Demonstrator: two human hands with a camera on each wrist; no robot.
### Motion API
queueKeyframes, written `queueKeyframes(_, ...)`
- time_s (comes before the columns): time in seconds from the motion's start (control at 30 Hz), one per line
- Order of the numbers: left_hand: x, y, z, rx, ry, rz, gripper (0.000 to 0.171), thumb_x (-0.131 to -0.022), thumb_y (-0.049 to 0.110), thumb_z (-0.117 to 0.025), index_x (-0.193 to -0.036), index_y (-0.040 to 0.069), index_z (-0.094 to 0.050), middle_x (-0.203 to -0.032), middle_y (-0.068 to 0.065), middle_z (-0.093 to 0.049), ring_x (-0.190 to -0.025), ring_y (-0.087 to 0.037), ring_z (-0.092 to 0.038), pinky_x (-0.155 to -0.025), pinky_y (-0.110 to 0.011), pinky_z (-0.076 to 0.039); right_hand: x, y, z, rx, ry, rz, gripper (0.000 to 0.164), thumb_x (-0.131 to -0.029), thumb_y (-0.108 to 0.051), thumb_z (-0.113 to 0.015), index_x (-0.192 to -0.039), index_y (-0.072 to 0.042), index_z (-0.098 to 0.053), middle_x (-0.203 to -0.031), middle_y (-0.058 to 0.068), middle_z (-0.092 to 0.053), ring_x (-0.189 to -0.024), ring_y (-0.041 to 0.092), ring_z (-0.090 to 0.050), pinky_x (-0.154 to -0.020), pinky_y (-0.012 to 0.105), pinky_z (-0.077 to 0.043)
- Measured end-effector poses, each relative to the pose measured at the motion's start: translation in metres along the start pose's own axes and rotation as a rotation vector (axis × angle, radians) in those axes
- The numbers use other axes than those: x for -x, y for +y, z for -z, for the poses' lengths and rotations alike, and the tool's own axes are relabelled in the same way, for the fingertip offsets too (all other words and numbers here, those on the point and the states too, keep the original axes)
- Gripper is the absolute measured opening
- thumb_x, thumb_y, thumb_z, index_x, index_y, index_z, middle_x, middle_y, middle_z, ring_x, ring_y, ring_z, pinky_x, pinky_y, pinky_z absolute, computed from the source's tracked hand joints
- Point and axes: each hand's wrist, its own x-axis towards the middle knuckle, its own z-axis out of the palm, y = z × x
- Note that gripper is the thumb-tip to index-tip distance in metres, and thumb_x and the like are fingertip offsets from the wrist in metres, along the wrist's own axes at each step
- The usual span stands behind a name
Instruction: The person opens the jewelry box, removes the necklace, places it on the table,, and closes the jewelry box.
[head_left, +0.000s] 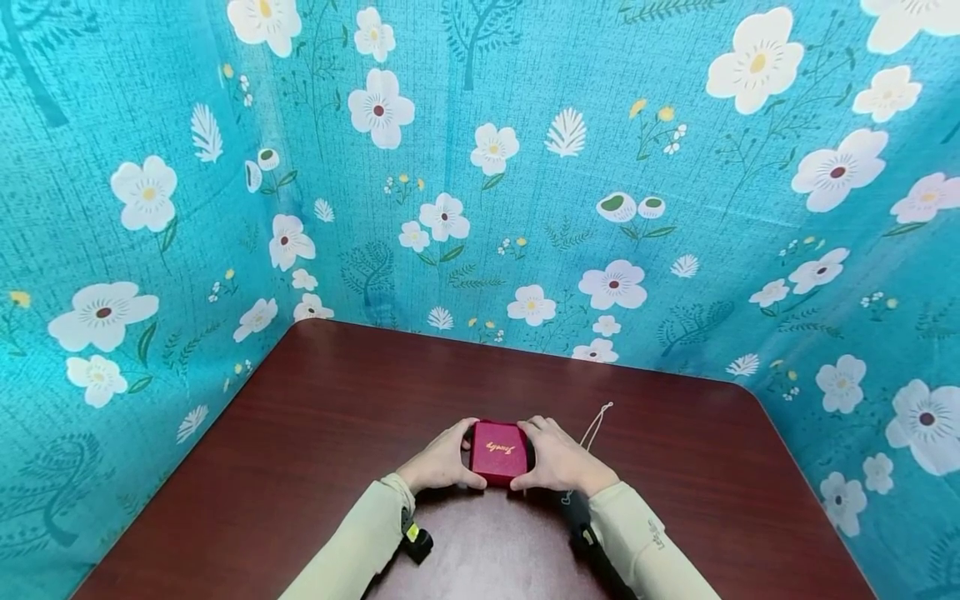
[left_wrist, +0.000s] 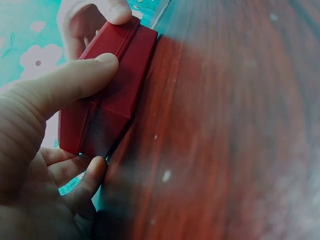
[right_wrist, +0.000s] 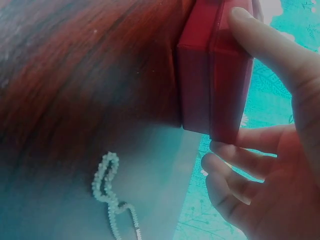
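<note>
A small red jewelry box [head_left: 498, 450], its lid down and gold lettering on top, sits on the table between both hands. My left hand [head_left: 441, 460] grips its left side, thumb at the near edge and fingers around the side. On the opposite side, my right hand [head_left: 558, 458] holds it the same way. The left wrist view shows the left thumb pressed across the seam of the box [left_wrist: 120, 65]. In the right wrist view, a pale, chain-like necklace [right_wrist: 111, 197] lies looped on the table beside the right hand.
The dark reddish-brown wooden table [head_left: 360, 375] has rounded far corners. A turquoise floral cloth [head_left: 465, 183] hangs behind it and along both sides. Black wrist devices sit on the left cuff [head_left: 416, 542] and under the right forearm [head_left: 588, 533].
</note>
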Motion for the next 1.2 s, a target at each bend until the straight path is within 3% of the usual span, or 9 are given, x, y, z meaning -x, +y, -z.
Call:
queueKeyframes(0.63, 0.0006, 0.0017, 0.0004, -0.010, -0.015, -0.003, 0.098, -0.060, 0.025, -0.090, -0.139, 0.005, -0.036, -0.118, -0.006, -0.052, -0.103, -0.020, -0.052, -0.084, -0.036, -0.045, 0.0008, 0.0010, -0.0038, -0.015, 0.016, 0.013, 0.092, -0.058, -0.053, -0.084, -0.126, -0.001, -0.053, -0.110, 0.005, -0.053, -0.102, 0.022, -0.048, -0.088, 0.039, -0.046)
queueKeyframes(1.03, 0.0020, 0.0029, -0.0007, -0.069, -0.032, 0.045, 0.098, -0.060, 0.030, -0.090, -0.139, 0.007, -0.036, -0.121, -0.007, -0.049, -0.111, -0.022, -0.050, -0.088, -0.038, -0.044, -0.0002, -0.0002, -0.0025, -0.003, -0.017, 0.007, 0.094, -0.057, -0.054, -0.084, -0.128, 0.000, -0.053, -0.111, 0.006, -0.053, -0.103, 0.023, -0.047, -0.086, 0.039, -0.047)
queueKeyframes(1.2, 0.0020, 0.0027, 0.0003, -0.066, -0.025, 0.014, 0.099, -0.060, 0.029, -0.090, -0.138, 0.003, -0.036, -0.126, -0.007, -0.047, -0.111, -0.023, -0.050, -0.088, -0.038, -0.044, -0.0012, -0.0019, -0.0011, 0.002, -0.016, 0.010, 0.093, -0.057, -0.053, -0.084, -0.127, 0.000, -0.053, -0.110, 0.006, -0.053, -0.103, 0.023, -0.047, -0.086, 0.039, -0.047)
